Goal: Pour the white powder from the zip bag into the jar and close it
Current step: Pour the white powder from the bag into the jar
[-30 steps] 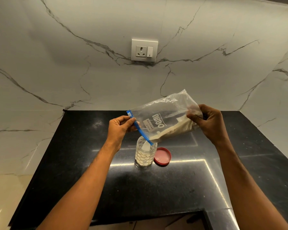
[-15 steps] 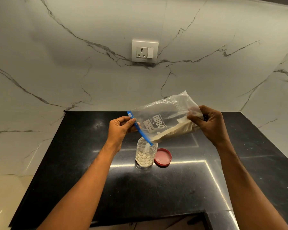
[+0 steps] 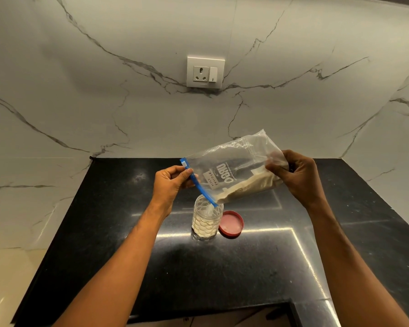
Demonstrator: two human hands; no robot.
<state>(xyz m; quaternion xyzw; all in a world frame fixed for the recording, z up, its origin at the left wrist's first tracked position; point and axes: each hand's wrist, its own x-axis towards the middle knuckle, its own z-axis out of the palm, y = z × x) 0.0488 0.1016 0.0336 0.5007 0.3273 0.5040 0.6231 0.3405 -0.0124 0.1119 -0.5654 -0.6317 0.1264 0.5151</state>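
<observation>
Your left hand (image 3: pixel 172 182) pinches the zip bag (image 3: pixel 232 171) by its blue seal; your right hand (image 3: pixel 295 175) grips its bottom. Little has shifted in the last second: the powder still slides into the jar (image 3: pixel 207 220), so keep pouring.

A home kitchen: black granite counter (image 3: pixel 222 267), marble backsplash (image 3: pixel 80 90) (wall socket (image 3: pixel 205 72) included).

Both bare forearms reach in from the near edge and converge toward the middle of the scene, raised above the surface below. The left hand (image 3: pixel 172 182) sits left of centre, wrist bent slightly, back of the hand toward the camera, its fingers curled and its thumb pressed against them in a pinch at the fingertips. The right hand (image 3: pixel 295 175) is held a little farther right and at about the same height, knuckles toward the camera, fingers curled inward in a gathered grip, thumb on the left side.
</observation>
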